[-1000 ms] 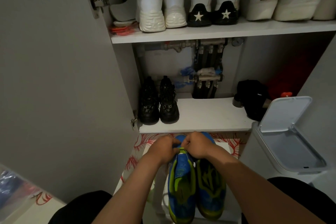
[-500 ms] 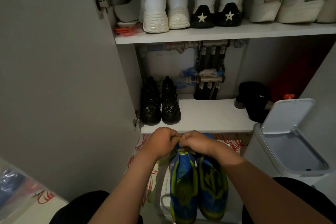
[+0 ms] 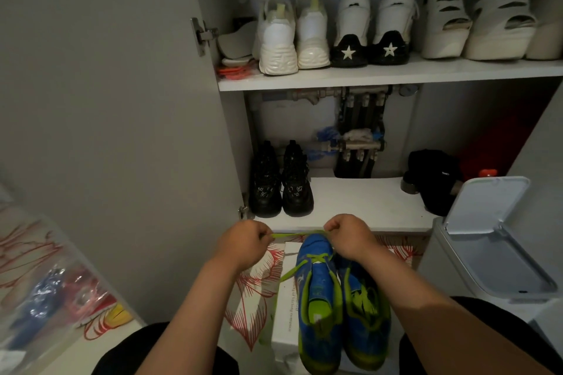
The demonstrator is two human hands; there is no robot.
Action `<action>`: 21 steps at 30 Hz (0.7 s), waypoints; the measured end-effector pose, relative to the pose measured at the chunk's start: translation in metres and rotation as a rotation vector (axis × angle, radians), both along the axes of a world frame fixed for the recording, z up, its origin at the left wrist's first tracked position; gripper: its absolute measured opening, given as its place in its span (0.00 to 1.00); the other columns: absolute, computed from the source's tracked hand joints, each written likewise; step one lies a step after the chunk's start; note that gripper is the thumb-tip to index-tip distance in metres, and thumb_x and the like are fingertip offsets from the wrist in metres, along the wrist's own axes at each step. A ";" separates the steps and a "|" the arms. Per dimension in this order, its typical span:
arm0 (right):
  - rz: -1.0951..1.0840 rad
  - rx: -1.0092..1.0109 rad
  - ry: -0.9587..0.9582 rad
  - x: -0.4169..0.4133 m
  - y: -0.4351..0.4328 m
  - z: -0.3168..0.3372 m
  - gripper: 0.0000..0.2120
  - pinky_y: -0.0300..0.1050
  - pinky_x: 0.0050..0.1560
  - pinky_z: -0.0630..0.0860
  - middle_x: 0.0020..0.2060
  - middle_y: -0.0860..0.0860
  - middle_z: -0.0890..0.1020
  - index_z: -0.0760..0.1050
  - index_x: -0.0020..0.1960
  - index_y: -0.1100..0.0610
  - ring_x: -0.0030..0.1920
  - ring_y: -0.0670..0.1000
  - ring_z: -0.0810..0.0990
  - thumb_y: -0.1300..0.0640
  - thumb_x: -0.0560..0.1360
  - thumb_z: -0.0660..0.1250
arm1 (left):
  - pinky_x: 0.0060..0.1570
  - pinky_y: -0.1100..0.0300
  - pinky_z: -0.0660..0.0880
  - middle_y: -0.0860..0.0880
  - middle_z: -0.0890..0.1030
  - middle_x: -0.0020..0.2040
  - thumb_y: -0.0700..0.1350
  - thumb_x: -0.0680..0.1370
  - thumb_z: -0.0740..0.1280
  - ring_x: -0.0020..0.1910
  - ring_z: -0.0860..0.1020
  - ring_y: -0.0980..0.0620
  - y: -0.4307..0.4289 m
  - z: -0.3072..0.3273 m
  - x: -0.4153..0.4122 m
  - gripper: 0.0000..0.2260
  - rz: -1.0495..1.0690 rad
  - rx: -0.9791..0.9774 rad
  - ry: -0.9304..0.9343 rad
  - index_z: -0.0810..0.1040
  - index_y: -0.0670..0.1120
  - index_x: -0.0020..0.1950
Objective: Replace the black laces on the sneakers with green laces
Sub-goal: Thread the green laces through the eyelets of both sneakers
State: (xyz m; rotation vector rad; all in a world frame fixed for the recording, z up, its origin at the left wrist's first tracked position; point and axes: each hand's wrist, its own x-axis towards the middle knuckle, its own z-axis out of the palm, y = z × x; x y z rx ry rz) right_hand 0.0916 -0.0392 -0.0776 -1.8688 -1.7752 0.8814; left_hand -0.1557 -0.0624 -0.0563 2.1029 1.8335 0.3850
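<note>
Pulling green lace taut: left hand, right hand, each grip closed on an end, 12 o'clock of blue sneakers. Both show green lacing; black laces not visible; near done.

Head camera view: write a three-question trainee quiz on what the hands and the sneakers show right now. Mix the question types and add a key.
1. True or false: the left hand and right hand pull a green lace taut between them.
2. Multiple choice: the blue sneakers rest on A) the lower shelf, B) a white box, C) the bin.
3. Fill in: the bin's lid stands ____.

Key: 1 true; 2 B; 3 open.
</note>
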 end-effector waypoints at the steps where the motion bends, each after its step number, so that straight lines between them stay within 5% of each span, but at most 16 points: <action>1: 0.083 0.019 -0.004 -0.004 -0.005 0.004 0.18 0.40 0.62 0.73 0.60 0.46 0.79 0.79 0.63 0.50 0.60 0.48 0.77 0.63 0.75 0.66 | 0.44 0.57 0.78 0.54 0.83 0.43 0.52 0.80 0.64 0.42 0.80 0.53 -0.003 0.001 0.003 0.10 -0.029 -0.003 -0.025 0.84 0.50 0.48; 3: 0.236 0.041 0.065 -0.017 -0.016 0.014 0.26 0.39 0.66 0.70 0.61 0.42 0.75 0.72 0.71 0.47 0.63 0.45 0.74 0.63 0.75 0.67 | 0.40 0.58 0.76 0.55 0.82 0.40 0.52 0.80 0.65 0.38 0.79 0.55 -0.012 0.006 0.013 0.09 -0.099 0.005 -0.067 0.84 0.52 0.49; 5: 0.320 0.049 0.159 -0.031 -0.027 0.020 0.23 0.38 0.64 0.72 0.58 0.42 0.78 0.75 0.70 0.49 0.60 0.42 0.76 0.61 0.76 0.69 | 0.34 0.59 0.71 0.54 0.78 0.33 0.52 0.79 0.65 0.33 0.76 0.56 -0.017 0.009 0.021 0.09 -0.146 0.033 -0.074 0.84 0.52 0.46; 8: 0.352 0.034 0.199 -0.039 -0.036 0.023 0.08 0.40 0.47 0.78 0.43 0.47 0.85 0.83 0.53 0.54 0.42 0.41 0.81 0.56 0.79 0.66 | 0.32 0.60 0.68 0.53 0.76 0.30 0.54 0.79 0.65 0.30 0.73 0.56 -0.021 0.014 0.027 0.12 -0.143 0.054 -0.063 0.81 0.51 0.39; 13: 0.207 0.079 0.064 -0.025 -0.037 0.029 0.15 0.41 0.39 0.73 0.32 0.45 0.82 0.79 0.35 0.45 0.35 0.43 0.77 0.54 0.79 0.64 | 0.37 0.58 0.74 0.51 0.81 0.36 0.54 0.80 0.64 0.36 0.78 0.54 -0.023 0.019 0.020 0.13 -0.073 0.017 0.002 0.83 0.50 0.42; 21: -0.140 0.014 -0.398 0.016 -0.035 0.026 0.09 0.42 0.47 0.76 0.51 0.53 0.82 0.81 0.51 0.56 0.52 0.56 0.81 0.61 0.74 0.65 | 0.37 0.58 0.72 0.50 0.81 0.39 0.52 0.81 0.63 0.38 0.78 0.52 -0.019 0.010 0.010 0.13 0.008 -0.039 0.058 0.83 0.47 0.46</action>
